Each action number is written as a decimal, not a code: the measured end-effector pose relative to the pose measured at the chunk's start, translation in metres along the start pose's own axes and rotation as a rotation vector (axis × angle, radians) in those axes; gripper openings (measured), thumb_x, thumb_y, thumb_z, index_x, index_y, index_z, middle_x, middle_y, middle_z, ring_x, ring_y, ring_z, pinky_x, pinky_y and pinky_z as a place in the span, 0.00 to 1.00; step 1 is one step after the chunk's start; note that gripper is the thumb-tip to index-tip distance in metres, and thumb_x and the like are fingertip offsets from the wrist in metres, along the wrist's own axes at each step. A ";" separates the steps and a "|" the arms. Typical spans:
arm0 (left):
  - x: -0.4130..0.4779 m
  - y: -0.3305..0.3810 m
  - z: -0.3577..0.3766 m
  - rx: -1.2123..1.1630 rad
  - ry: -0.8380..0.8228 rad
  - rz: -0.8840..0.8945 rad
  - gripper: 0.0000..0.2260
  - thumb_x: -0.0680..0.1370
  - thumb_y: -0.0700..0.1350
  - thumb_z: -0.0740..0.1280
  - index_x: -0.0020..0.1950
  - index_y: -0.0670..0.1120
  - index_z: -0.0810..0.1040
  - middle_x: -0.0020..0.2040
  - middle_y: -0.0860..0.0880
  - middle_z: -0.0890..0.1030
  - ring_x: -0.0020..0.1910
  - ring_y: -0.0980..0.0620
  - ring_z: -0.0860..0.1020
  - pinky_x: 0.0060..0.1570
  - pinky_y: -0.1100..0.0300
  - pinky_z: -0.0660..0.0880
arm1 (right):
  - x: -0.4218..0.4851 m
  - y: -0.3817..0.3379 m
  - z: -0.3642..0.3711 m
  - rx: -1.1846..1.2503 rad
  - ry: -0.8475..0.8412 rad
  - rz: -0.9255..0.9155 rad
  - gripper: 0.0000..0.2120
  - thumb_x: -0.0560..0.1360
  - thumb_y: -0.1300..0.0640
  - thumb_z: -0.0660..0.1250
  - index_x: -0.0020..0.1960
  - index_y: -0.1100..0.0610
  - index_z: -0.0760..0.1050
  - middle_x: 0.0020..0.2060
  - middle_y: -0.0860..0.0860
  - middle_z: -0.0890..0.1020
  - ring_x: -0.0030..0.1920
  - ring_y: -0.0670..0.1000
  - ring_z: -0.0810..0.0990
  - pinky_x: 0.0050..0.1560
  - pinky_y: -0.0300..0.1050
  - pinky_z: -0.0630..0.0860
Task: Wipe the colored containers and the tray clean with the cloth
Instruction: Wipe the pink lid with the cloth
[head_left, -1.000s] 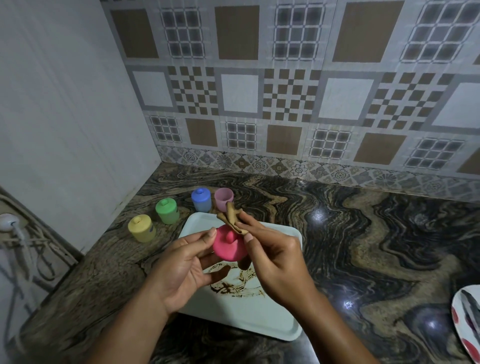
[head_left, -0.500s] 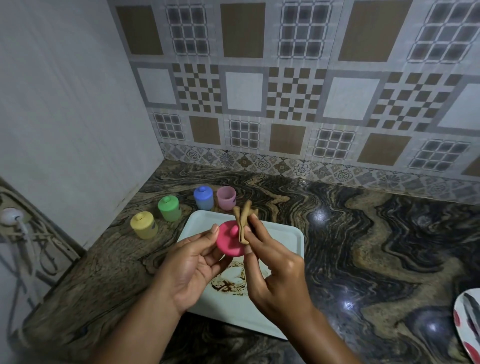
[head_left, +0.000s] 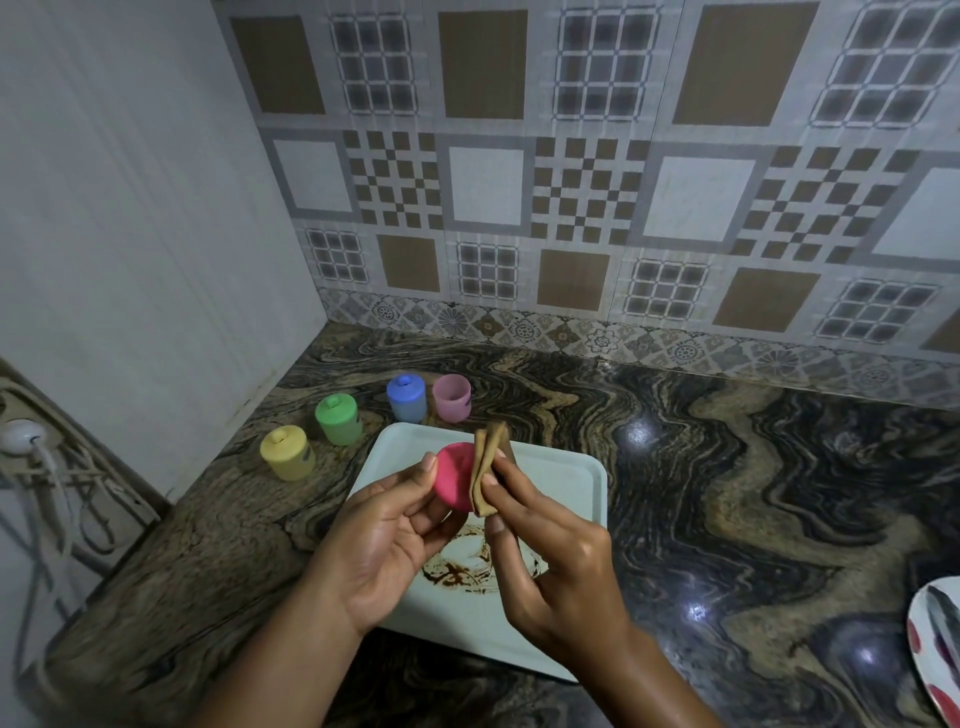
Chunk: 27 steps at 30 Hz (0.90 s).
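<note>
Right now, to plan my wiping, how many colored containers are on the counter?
4, in a curved row beyond the tray's far-left corner: yellow container nearest, then green container, blue container, lidless pink container farthest. None appears hidden.
</note>
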<state>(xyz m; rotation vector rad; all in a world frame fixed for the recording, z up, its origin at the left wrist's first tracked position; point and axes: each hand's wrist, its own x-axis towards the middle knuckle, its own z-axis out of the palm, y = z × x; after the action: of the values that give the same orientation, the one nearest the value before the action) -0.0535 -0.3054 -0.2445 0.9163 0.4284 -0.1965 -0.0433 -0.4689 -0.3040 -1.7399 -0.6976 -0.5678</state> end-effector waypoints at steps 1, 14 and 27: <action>-0.001 0.000 0.000 -0.001 -0.017 -0.001 0.16 0.74 0.43 0.67 0.59 0.38 0.79 0.51 0.41 0.85 0.45 0.52 0.85 0.49 0.55 0.82 | 0.000 0.001 0.000 0.032 0.022 0.039 0.15 0.77 0.67 0.68 0.63 0.64 0.81 0.66 0.57 0.80 0.69 0.50 0.77 0.61 0.45 0.81; 0.001 -0.002 -0.006 0.047 -0.122 -0.051 0.19 0.79 0.45 0.65 0.66 0.37 0.74 0.60 0.37 0.81 0.54 0.45 0.82 0.45 0.50 0.78 | 0.010 0.003 -0.004 0.067 0.058 0.088 0.14 0.78 0.63 0.63 0.60 0.64 0.83 0.64 0.58 0.81 0.69 0.50 0.77 0.60 0.49 0.82; 0.001 0.002 -0.004 0.096 -0.203 -0.025 0.17 0.79 0.46 0.65 0.66 0.40 0.76 0.63 0.37 0.80 0.59 0.44 0.81 0.51 0.45 0.76 | 0.012 0.002 -0.001 0.041 0.092 0.087 0.15 0.79 0.63 0.64 0.62 0.64 0.82 0.65 0.57 0.80 0.70 0.50 0.77 0.64 0.46 0.79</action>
<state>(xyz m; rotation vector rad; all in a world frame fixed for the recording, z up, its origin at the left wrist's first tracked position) -0.0534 -0.3012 -0.2455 0.9746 0.2437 -0.3316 -0.0339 -0.4686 -0.2966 -1.6865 -0.5631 -0.5660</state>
